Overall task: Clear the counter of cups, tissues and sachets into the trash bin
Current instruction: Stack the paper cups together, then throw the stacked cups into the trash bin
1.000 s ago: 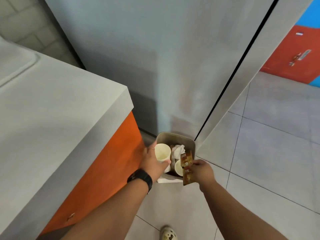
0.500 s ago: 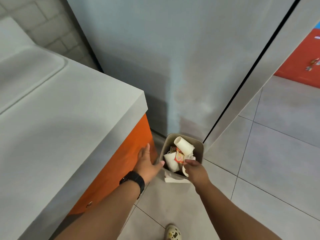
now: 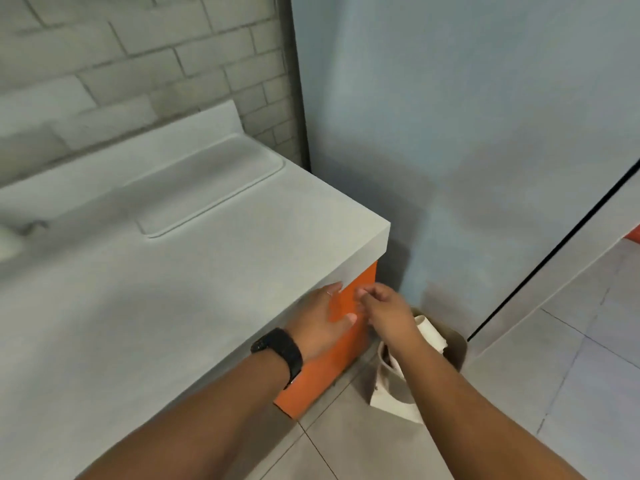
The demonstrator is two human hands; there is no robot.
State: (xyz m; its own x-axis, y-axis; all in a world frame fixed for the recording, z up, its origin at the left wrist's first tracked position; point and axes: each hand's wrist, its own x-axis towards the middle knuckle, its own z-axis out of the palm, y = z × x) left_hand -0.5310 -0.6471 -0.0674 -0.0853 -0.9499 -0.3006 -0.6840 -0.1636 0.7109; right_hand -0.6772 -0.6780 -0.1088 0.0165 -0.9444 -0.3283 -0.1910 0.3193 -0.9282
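The beige trash bin stands on the floor beside the counter's orange end, mostly hidden under my right forearm. A white paper cup lies on its side at the bin's top. My left hand hovers at the grey counter's corner edge, fingers spread, holding nothing. My right hand is close beside it in front of the orange panel, above the bin, fingers loosely curled with nothing seen in them. No cups, tissues or sachets show on the visible counter surface.
A shallow recessed drain area is set into the counter near the brick wall. A pale object sits at the far left edge. A grey wall panel rises behind the bin; tiled floor spreads to the right.
My left hand let go of the cup and my right hand let go of the sachets into the bin. Both hands rose toward the counter corner, and my view swung up and left.
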